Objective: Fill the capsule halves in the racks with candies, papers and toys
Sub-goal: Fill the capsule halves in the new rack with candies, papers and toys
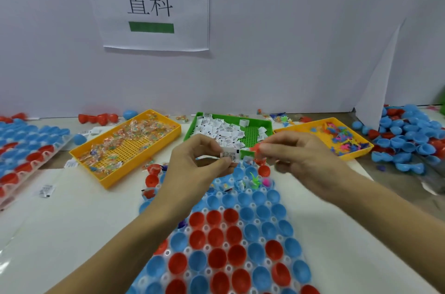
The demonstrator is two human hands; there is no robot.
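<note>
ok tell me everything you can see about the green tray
The green tray is a shallow rectangular basket that looks like plastic, with low walls and a perforated grid floor. It lies flat at the back of the table between two yellow trays, apart from both. Small white printed papers cover its left and middle; bare floor shows at right. Neither hand touches it.

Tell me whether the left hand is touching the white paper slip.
Touching. The head view shows the left hand pinching the white paper slip between thumb and fingertips.
</note>
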